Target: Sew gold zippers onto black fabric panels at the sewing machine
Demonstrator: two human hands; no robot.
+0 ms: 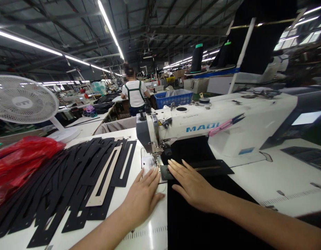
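Note:
Under the arm of a white sewing machine (186, 119) lies a long panel of black fabric (196, 225). A narrow black strip with a slot (214, 168) rests across it, its left end close to the needle area. My right hand (193, 185) lies flat with fingers stretched, its fingertips on the strip and the fabric. My left hand (143, 192) rests flat left of the panel, fingertips at the metal needle plate (148, 161). Neither hand is wrapped around anything. The needle tip is too small to make out.
Left on the table, several black slotted strips (72, 173) lie fanned out, with a beige slotted piece (105, 177) on top. Beyond are a red plastic bag (22, 159) and a white fan (22, 100). Pink-handled snips (222, 126) sit on the machine. A person (135, 92) stands near a blue basket (173, 99).

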